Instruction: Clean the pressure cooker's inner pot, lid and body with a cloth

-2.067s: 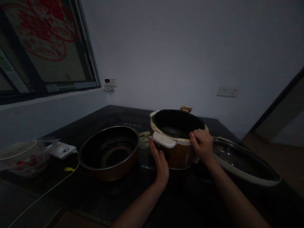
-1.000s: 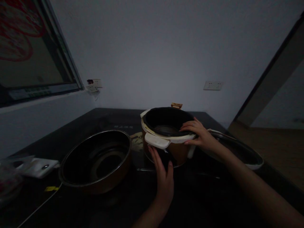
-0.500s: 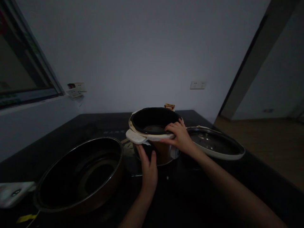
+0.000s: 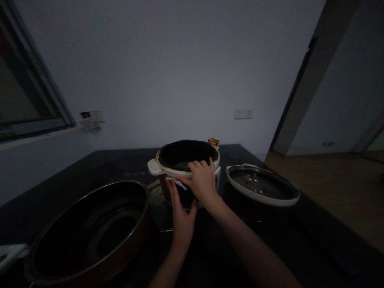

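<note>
A round electric cooker (image 4: 166, 188) with a pale rim and dark sides stands at the centre, uncovered. Its black inner pot (image 4: 180, 154) shows inside, and a white side handle (image 4: 154, 167) sticks out to the left. My right hand (image 4: 202, 180) is closed over the front rim, fingers on the edge and thumb along the outside. Below it, my left hand (image 4: 181, 216) presses its fingertips on a small white cloth (image 4: 180, 183) against the cooker's front, the thumb lower down. Much of that front is hidden by my hands and the dim light.
A large dark pan (image 4: 90, 228) stands at left, a white object (image 4: 12, 254) beside it at the frame edge. To the right lies a pale-rimmed lid (image 4: 261, 186), inner side up. All rest on a black tabletop (image 4: 240, 240) against a wall with sockets (image 4: 243, 114).
My right hand has moved left along the rim, closer to my left hand. The cooker has turned a little, its white handle farther left. The view has shifted slightly.
</note>
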### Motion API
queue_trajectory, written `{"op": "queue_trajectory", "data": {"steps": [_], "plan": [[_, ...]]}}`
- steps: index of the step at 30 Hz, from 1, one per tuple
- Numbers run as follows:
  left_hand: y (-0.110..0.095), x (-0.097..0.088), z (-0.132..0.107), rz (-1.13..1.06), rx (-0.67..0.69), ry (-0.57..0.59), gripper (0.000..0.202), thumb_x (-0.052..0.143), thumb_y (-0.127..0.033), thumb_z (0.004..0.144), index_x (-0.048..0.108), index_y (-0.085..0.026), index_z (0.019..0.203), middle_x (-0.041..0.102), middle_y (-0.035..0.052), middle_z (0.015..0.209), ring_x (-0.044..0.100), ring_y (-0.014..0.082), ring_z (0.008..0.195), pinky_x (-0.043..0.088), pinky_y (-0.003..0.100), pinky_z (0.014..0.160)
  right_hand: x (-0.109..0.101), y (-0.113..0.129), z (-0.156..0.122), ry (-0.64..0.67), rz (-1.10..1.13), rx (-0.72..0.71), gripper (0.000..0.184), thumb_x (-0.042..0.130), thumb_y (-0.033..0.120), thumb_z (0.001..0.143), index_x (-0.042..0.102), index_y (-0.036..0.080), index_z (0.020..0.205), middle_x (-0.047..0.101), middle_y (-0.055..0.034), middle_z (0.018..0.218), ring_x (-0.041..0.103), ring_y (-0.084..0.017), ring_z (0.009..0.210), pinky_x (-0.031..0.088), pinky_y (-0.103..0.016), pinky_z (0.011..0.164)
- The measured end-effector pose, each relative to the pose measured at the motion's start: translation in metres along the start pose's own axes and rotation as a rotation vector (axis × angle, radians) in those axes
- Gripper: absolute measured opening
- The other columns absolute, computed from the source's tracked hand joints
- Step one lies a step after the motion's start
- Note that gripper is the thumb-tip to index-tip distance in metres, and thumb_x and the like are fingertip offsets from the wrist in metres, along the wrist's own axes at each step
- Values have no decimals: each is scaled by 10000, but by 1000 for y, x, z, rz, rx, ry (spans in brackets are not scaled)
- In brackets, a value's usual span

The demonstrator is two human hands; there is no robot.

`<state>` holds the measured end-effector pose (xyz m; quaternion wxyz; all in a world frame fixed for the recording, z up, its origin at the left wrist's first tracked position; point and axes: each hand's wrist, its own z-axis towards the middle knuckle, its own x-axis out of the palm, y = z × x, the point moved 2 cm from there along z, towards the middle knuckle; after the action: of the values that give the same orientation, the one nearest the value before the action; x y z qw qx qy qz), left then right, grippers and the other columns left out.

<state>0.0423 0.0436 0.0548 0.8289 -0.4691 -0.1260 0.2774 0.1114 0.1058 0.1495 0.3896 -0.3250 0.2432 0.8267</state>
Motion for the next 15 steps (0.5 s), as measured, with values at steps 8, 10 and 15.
{"op": "queue_trajectory", "data": {"steps": [8, 10, 15], "plan": [[5, 6, 2, -7, 75, 8, 982, 670, -238, 745, 45, -229, 1502, -7, 77, 1586, -23, 226, 1437, 54, 395, 1160, 14, 18, 7, -43, -8, 73, 469, 488, 615, 840, 653, 184, 923, 662, -128, 920, 546, -315, 945, 173, -606, 1050], [6, 5, 3, -8, 92, -3, 927, 631, -265, 787, 44, -217, 1502, 3, 79, 1587, -10, 213, 1441, 54, 388, 1161, 14, 19, 7, -38, -16, 72, 461, 492, 601, 844, 644, 176, 942, 654, -137, 957, 537, -323, 970, 169, -608, 1052], [9, 0, 4, -2, 5, -21, 726, 497, -232, 872, 123, -230, 1494, 116, 58, 1583, 96, 183, 1442, 92, 369, 1166, 4, -1, 7, 15, 75, -149, 445, 493, 553, 866, 600, 181, 1086, 605, -137, 1108, 504, -307, 1067, 295, -535, 1020]]}}
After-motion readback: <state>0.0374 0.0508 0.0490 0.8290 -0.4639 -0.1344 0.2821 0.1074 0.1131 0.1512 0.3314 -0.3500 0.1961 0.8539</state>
